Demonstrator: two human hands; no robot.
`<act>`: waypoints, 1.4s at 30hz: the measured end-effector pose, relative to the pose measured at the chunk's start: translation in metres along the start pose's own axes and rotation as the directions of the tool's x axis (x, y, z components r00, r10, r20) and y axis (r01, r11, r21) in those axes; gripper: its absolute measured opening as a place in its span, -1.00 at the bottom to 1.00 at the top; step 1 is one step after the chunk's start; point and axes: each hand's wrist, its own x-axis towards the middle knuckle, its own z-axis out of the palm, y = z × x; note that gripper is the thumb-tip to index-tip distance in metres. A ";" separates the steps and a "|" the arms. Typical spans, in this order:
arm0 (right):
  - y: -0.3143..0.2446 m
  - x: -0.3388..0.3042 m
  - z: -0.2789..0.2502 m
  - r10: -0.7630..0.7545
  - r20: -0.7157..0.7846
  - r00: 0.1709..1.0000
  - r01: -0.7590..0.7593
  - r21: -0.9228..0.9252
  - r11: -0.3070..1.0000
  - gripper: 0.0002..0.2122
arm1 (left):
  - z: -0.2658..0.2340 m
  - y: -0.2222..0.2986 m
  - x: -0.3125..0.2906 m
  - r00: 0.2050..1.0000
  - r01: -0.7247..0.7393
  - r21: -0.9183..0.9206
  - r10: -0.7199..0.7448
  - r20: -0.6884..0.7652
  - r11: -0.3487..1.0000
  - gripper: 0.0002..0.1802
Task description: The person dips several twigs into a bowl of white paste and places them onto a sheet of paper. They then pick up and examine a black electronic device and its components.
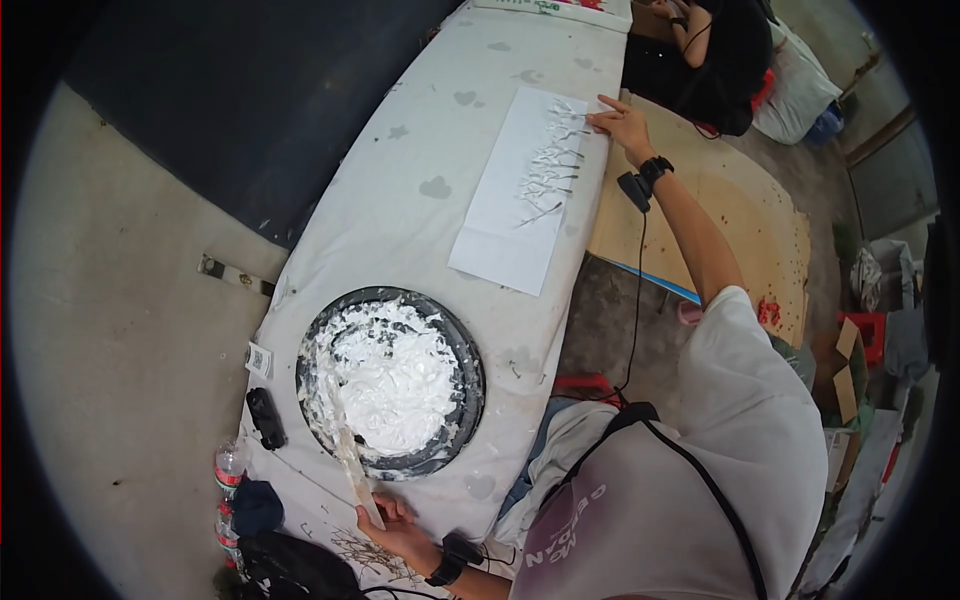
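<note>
At the lower edge my left hand (398, 532) grips a flat, white-smeared spatula (352, 467). Its far end rests in thick white paste (400, 385) spread over a round black tray (464, 440). My right hand (624, 128) reaches out to the far right side of the table. Its fingertips pinch the bare end of a thin twig (566, 114) at the edge of a white sheet of paper (505, 220). Several white-coated twigs (545, 178) lie in a row on that sheet, their dark ends toward the right. Bare twigs (375, 553) lie beside my left hand.
A pale patterned cloth (400, 230) covers the table. By its left edge are a black case (265, 418), plastic bottles (229, 470) and a black bag (295, 568). A wooden board (700, 210) stands to the right. Another person (715, 60) sits at the far right.
</note>
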 end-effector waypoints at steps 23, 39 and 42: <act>-0.099 -0.330 0.096 0.095 0.893 0.440 -0.761 0.315 0.567 -0.48 | -0.011 -0.007 0.006 0.999 0.037 -0.092 -0.036 0.010 0.995 -0.51; -0.073 -0.392 0.102 -0.424 0.761 0.491 0.848 -0.305 0.434 -0.68 | -0.002 0.001 0.002 0.993 -0.061 0.036 0.057 0.107 0.997 -0.50; -0.067 -0.394 0.103 -0.441 0.748 0.495 0.858 -0.343 0.382 -0.64 | -0.002 0.001 0.001 0.993 -0.059 0.038 0.054 0.108 0.998 -0.49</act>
